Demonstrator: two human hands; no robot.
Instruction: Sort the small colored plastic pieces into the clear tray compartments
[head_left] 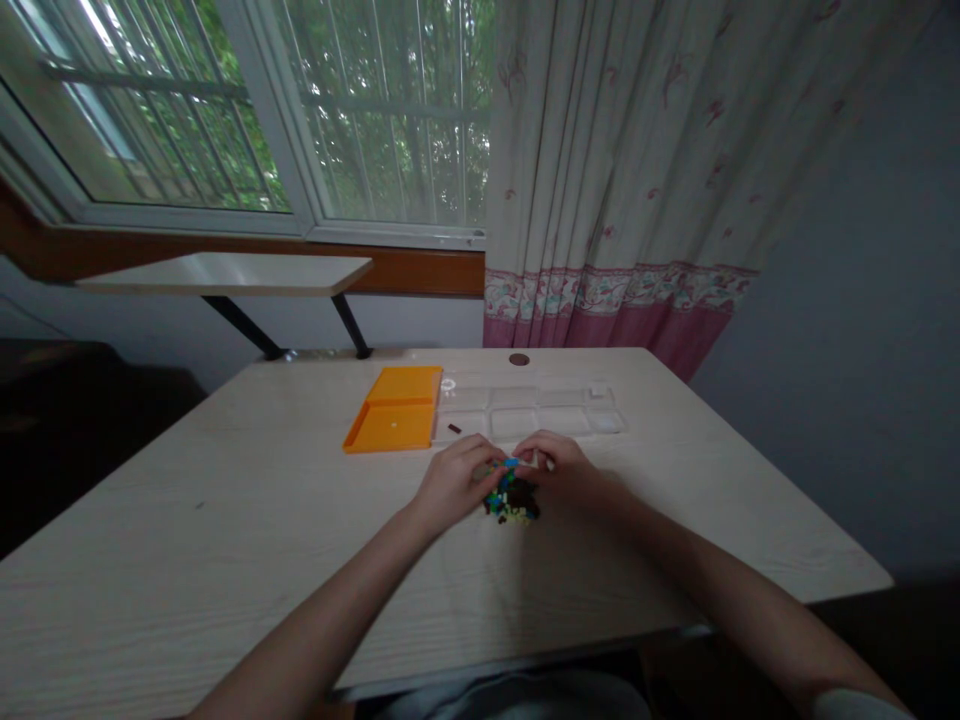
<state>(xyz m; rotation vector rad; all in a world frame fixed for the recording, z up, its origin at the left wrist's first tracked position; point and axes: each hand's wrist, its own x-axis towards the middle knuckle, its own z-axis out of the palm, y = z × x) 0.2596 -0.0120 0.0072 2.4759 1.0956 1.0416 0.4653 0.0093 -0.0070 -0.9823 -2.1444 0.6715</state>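
Observation:
Close together over the table, my left hand (456, 482) and my right hand (561, 470) work at a small cluster of toy building bricks (514, 500). The cluster mixes blue, green, brown and pale yellow pieces. My left fingers are closed on its upper left side, by the blue and green bricks. On the upper right, my right fingers are pinched together beside a bright blue brick. What exactly each fingertip grips is too small to make out. Whether the lower pieces are joined on or lie loose on the table cannot be told.
Beyond my hands a clear compartment tray (514, 410) lies on the pale wooden table (247, 530), with a small dark brown brick (454, 428) at its left. An orange tray (394, 412) adjoins it. A raised shelf (247, 272) stands at the back left; a curtain (622, 180) hangs behind.

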